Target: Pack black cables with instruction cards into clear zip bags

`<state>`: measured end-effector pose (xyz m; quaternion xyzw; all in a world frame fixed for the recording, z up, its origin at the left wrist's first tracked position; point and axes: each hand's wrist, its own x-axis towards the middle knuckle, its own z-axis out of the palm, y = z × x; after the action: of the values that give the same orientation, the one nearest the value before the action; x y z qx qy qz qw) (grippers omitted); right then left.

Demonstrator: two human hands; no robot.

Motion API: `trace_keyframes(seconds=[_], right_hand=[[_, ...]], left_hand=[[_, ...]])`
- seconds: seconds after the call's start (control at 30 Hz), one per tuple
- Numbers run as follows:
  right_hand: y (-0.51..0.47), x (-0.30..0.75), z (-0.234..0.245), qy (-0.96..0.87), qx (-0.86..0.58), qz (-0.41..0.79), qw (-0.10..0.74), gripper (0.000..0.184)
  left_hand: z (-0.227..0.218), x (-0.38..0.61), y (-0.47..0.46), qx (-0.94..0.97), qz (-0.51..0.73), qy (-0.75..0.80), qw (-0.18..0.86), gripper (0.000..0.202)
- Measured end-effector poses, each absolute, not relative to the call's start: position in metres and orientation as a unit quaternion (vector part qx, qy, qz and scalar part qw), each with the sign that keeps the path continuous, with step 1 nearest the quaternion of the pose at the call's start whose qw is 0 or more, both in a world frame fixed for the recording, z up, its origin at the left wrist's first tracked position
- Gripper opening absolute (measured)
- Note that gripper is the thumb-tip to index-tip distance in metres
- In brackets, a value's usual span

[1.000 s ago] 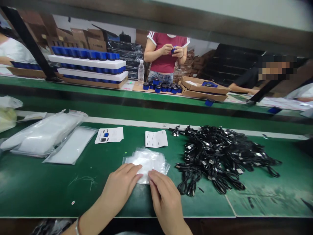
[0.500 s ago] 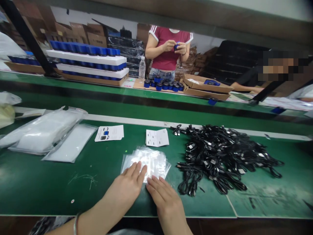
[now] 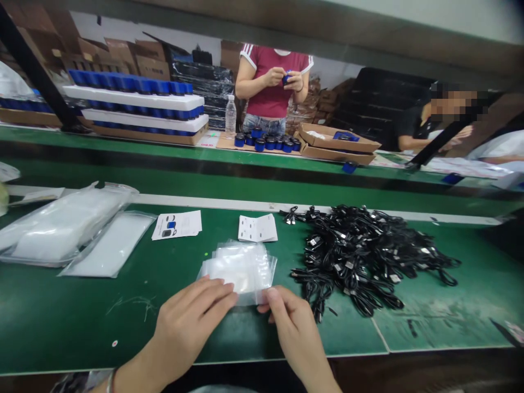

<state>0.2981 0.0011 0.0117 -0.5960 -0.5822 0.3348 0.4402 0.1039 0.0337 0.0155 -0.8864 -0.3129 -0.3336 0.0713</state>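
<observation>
Since half a second ago, the right hand has turned from lying flat to a pinch, and the left hand has slid down from the middle of the clear plastic bags toward their lower left edge. These bags lie in a loose, fanned stack, directly in front of both hands. At its lower right corner, the right thumb and curled finger are closed narrowly on the plastic. Fingers of the left hand are extended, close together, and touch the near left side; its thumb is hidden, so I cannot tell whether it grips too.

Everything rests on a green table, somewhat scratched. To the right of the stack spreads a big heap of black cables. Just beyond the stack is a folded leaflet, and farther left are printed cards. Filled plastic packs lie at the far left.

Across the green ledge, a person in a red shirt holds a small blue object, behind blue jars and beside a bottle. Cardboard boxes are piled behind.
</observation>
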Motion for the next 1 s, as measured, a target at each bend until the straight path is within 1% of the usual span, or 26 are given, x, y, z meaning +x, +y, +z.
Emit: trace_keyframes(seconds=[0.07, 0.13, 0.17, 0.27, 0.3, 0.33, 0.4, 0.43, 0.53, 0.6, 0.83, 0.9, 1.0], right_hand=[[0.001, 0.300, 0.016, -0.519, -0.583, 0.469, 0.414, 0.040], [0.003, 0.299, 0.017, -0.481, -0.564, 0.538, 0.401, 0.032], [0.003, 0.299, 0.016, -0.475, -0.563, 0.544, 0.401, 0.027], [0.004, 0.294, 0.014, -0.478, -0.587, 0.511, 0.407, 0.020], [0.004, 0.292, 0.013, -0.477, -0.595, 0.502, 0.408, 0.019], [0.005, 0.289, 0.013, -0.473, -0.597, 0.503, 0.408, 0.019], [0.005, 0.284, 0.014, -0.459, -0.580, 0.539, 0.404, 0.020], [0.005, 0.281, 0.015, -0.452, -0.561, 0.563, 0.404, 0.021], [0.006, 0.275, 0.020, -0.442, -0.500, 0.620, 0.413, 0.024], [0.006, 0.273, 0.023, -0.444, -0.478, 0.632, 0.419, 0.024], [0.006, 0.273, 0.025, -0.467, -0.469, 0.627, 0.411, 0.022], [0.005, 0.273, 0.024, -0.479, -0.471, 0.619, 0.406, 0.020], [0.004, 0.274, 0.025, -0.540, -0.489, 0.560, 0.394, 0.011]], left_hand=[[0.013, 0.102, 0.028, -0.891, -0.327, -0.311, 0.047, 0.029], [0.013, 0.100, 0.025, -0.898, -0.309, -0.313, 0.015, 0.023], [0.014, 0.099, 0.024, -0.900, -0.297, -0.319, -0.005, 0.021], [0.023, 0.099, 0.022, -0.884, -0.272, -0.370, -0.084, 0.044], [0.026, 0.099, 0.020, -0.872, -0.270, -0.393, -0.112, 0.044], [0.029, 0.101, 0.018, -0.859, -0.269, -0.413, -0.136, 0.038], [0.032, 0.104, 0.013, -0.840, -0.269, -0.438, -0.174, 0.026], [0.032, 0.107, 0.012, -0.831, -0.268, -0.447, -0.193, 0.024], [0.031, 0.112, 0.009, -0.809, -0.272, -0.456, -0.253, 0.025], [0.030, 0.113, 0.009, -0.796, -0.275, -0.458, -0.283, 0.027], [0.028, 0.108, 0.012, -0.756, -0.255, -0.481, -0.364, 0.028], [0.028, 0.108, 0.011, -0.746, -0.248, -0.486, -0.381, 0.030], [0.028, 0.109, 0.011, -0.755, -0.240, -0.494, -0.358, 0.028]])
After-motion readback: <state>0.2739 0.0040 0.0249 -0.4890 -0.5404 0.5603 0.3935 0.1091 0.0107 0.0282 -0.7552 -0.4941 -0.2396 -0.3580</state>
